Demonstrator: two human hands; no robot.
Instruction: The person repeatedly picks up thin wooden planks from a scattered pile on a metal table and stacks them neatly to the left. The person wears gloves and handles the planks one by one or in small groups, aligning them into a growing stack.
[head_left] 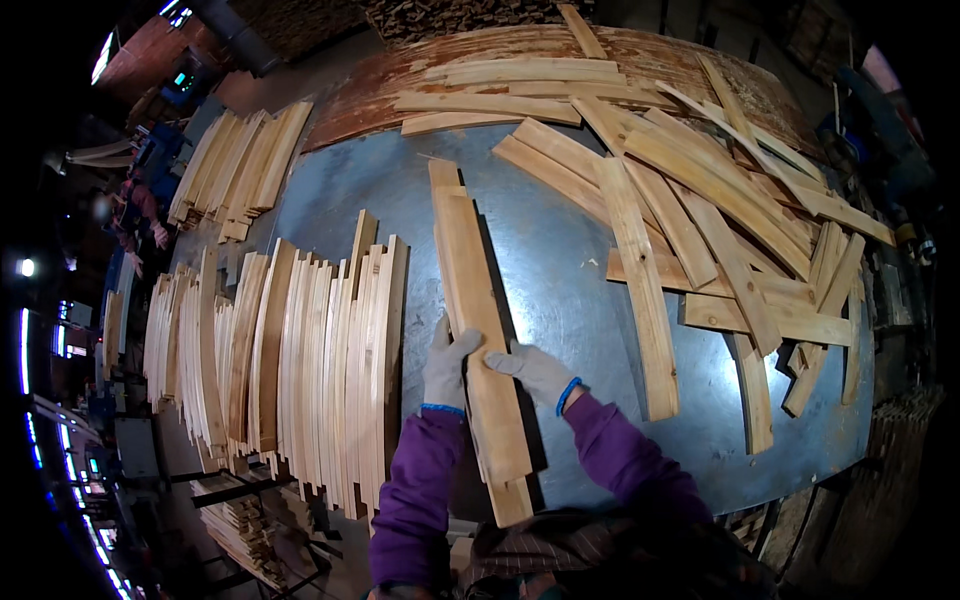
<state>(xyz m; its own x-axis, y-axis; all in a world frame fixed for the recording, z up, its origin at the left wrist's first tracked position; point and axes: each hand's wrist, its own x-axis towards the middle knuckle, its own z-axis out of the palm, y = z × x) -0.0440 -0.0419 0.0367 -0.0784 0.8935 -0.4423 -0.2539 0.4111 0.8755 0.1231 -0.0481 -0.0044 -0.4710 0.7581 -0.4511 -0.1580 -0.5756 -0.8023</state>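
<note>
Stacked boards [472,290] sit between both hands over the metal table [575,300], long axis running away from the body, far end tipped slightly left. Left hand [447,370] clamped on their left edge, thumb over top; right hand [535,372] clamped on the right edge, fingers on the upper face. Board row [300,360] lies to the left, left hand nearer, roughly parallel. Loose pile [740,205] to the right, crisscrossed. Wood pale, flat, grainy, some knots; tabletop grey, shiny; gloves light knit, blue cuffs.
</note>
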